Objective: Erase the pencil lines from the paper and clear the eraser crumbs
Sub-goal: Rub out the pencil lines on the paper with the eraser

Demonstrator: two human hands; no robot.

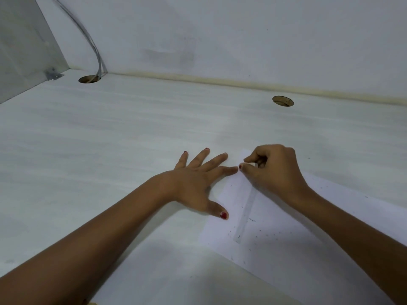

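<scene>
We see the paper point(286, 249) lying flat near the right front edge of the surface point(110, 150), with one corner pointing toward the back edge. The left hand point(193, 183) is spread wide and flat. Its thumb presses on the left side of the paper, its first finger reaches that side too, and the other fingers rest on the bare surface. We think it lies like this to pin the paper down, so the sheet does not slide or crumple when it is rubbed. The right hand point(275, 172) is curled tight around a small white eraser point(253, 164), pinching it low between thumb and fingers. It sits at the far corner of the paper, right next to the left first finger. A short, low grip like this lets us push hard and steer the eraser well. A pale grey strip point(244, 216) runs down the paper from the right hand toward the front edge. We guess this is where a line was rubbed, and it looks faint but not quite gone. Little dark crumbs point(252, 220) are dotted around the strip and over the sheet. So we judge the rubbing is well along, but the crumbs are not yet cleared. We cannot tell if there are more lines under the right arm.
</scene>
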